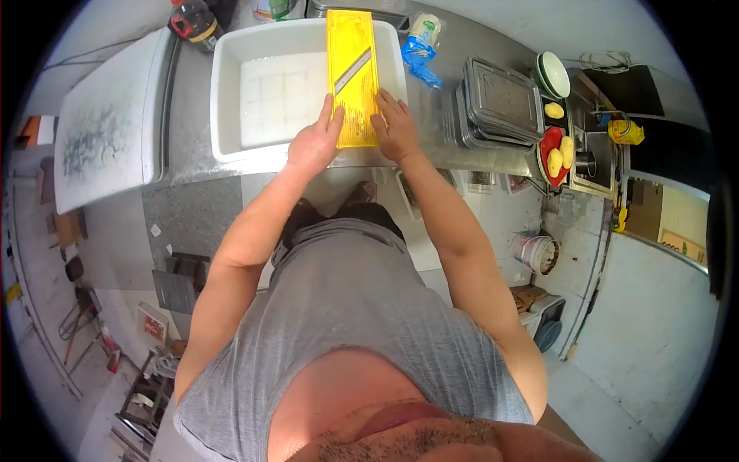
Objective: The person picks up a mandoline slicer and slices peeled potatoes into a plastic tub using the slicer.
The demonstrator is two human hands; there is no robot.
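A yellow slicer board with a slanted metal blade lies across the right part of a white plastic tub. Its near end reaches the tub's front rim. My left hand touches the board's left edge near that end, fingers extended and apart. On the opposite edge rests my right hand, its fingers also spread and not wrapped around the board. Inside the tub, the white bottom shows to the left of the board.
Stacked metal trays stand right of the tub, beyond a blue and white bag. Farther right are peeled potatoes on a red dish and a sink. A dark bottle stands at the tub's back left.
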